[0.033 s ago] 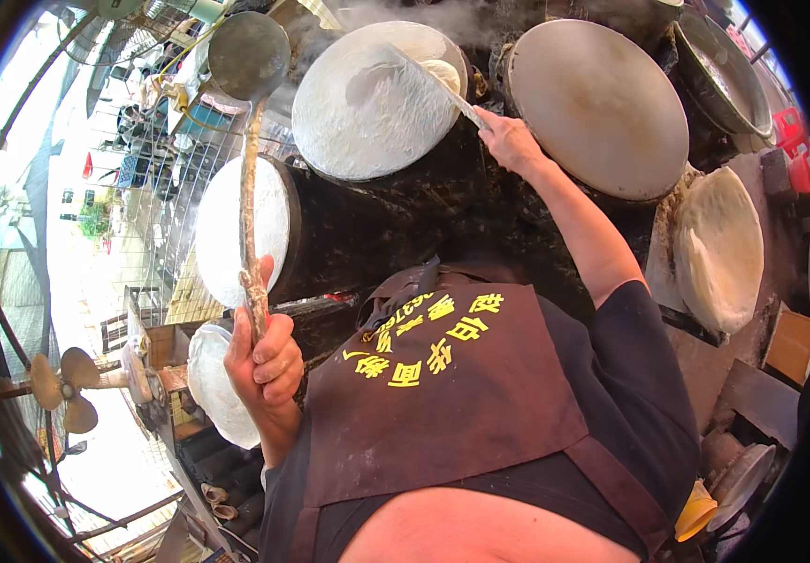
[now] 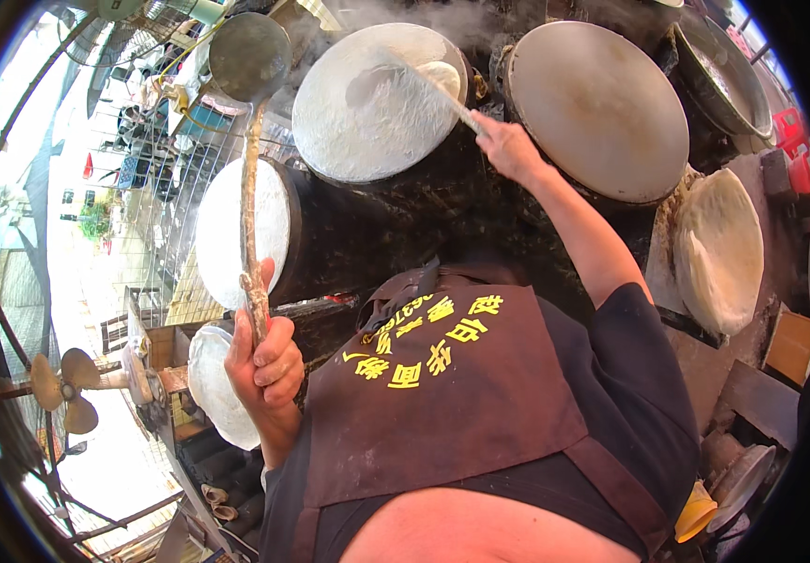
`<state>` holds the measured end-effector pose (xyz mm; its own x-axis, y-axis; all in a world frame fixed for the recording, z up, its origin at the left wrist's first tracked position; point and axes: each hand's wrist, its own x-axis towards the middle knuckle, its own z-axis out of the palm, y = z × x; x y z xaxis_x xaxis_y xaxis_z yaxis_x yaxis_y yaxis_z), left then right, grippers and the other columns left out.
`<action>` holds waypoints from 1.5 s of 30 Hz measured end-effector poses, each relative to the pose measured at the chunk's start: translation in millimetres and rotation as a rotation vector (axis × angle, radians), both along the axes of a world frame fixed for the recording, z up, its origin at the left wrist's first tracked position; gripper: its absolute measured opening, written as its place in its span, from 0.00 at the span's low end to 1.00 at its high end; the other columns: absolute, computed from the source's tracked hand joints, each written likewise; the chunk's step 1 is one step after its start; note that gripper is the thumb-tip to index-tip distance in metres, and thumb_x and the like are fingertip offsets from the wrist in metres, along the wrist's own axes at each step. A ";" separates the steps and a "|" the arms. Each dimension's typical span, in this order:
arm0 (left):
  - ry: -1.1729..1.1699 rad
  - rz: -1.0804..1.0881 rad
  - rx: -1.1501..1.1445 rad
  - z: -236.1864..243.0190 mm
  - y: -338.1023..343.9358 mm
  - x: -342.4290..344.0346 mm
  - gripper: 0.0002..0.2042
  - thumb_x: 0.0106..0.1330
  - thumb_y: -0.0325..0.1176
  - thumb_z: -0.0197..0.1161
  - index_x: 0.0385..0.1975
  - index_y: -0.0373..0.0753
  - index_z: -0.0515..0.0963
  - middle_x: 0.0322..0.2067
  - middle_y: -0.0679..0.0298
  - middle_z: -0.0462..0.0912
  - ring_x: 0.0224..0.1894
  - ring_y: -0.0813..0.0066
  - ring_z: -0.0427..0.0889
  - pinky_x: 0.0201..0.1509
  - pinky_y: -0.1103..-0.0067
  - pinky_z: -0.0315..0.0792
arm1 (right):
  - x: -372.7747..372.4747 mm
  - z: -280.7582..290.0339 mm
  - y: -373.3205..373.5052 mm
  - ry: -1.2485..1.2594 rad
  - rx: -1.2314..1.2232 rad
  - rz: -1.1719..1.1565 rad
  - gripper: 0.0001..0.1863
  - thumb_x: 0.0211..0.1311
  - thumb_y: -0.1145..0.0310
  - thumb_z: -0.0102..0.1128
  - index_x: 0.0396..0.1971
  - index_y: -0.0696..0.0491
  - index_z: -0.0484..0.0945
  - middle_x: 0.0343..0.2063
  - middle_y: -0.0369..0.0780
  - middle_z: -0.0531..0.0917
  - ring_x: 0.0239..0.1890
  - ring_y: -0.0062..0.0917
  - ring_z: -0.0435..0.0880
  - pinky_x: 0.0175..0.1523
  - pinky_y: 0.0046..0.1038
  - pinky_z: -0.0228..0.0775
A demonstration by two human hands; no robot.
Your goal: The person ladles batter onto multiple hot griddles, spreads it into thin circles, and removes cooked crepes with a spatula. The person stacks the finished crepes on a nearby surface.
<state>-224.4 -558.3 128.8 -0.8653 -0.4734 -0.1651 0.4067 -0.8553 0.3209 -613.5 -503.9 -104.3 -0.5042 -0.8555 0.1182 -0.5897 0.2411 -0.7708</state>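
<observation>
Left hand [image 2: 274, 368]: you had your fingers wrapped around the handle of a ladle [image 2: 249, 58], low on its length, with the thumb laid along it.
Ladle: its round, dark bowl was up beyond your hand, left of the middle pan; its long, rough, brown handle crossed in front of the left pan in your view.
Right hand [image 2: 508, 152]: you were gripping the near end of a long, pale scraper [image 2: 458, 107], your arm stretched forward between the middle and right pans.
Scraper: it slanted up and left over the middle pan [image 2: 344, 127], its far end blurring into the white coat there, so you could not tell its exact outline.
Middle pan: a rough white layer covered its round top, with a greyer patch near the scraper and a smoother, creamy lump by the far right edge.
Left pan [image 2: 222, 235]: its disc was bright white, partly behind your ladle handle.
Right pan [image 2: 597, 108]: its broad surface was smooth and grey-brown.
Pale sheets [image 2: 719, 253]: these lay folded on your right, below the right pan.
White disc [image 2: 220, 385]: this was just beside your left hand.
Steam: it drifted behind the pans.
Apron [image 2: 452, 413]: yours was brown with yellow lettering.
</observation>
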 end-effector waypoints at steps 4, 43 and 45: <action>0.003 0.007 0.023 -0.5 2.1 -5.3 0.28 0.77 0.40 0.36 0.72 0.52 0.34 0.22 0.64 0.61 0.11 0.90 0.52 0.07 0.90 0.52 | 13.3 -7.7 21.4 0.048 0.119 0.078 0.26 0.62 0.69 0.56 0.62 0.45 0.67 0.39 0.53 0.81 0.42 0.47 0.80 0.47 0.40 0.72; -0.117 0.096 0.113 9.9 8.2 -0.6 0.27 0.77 0.41 0.38 0.71 0.51 0.40 0.21 0.69 0.59 0.13 0.89 0.54 0.08 0.91 0.54 | 22.4 21.5 -89.7 0.018 0.072 -0.056 0.30 0.53 0.74 0.50 0.60 0.42 0.69 0.35 0.51 0.82 0.38 0.47 0.81 0.43 0.43 0.73; -0.113 0.138 0.118 8.0 8.9 6.6 0.27 0.77 0.41 0.38 0.72 0.52 0.39 0.21 0.69 0.59 0.12 0.88 0.54 0.08 0.91 0.55 | 18.8 10.1 -69.9 0.021 0.028 -0.267 0.30 0.54 0.75 0.49 0.61 0.44 0.66 0.31 0.52 0.81 0.34 0.49 0.81 0.41 0.45 0.73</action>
<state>-217.8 -549.5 136.9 -0.7667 -0.5574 -0.3185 0.4894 -0.8286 0.2719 -594.7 -573.9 -94.2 -0.7099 -0.6958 0.1092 -0.5184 0.4111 -0.7498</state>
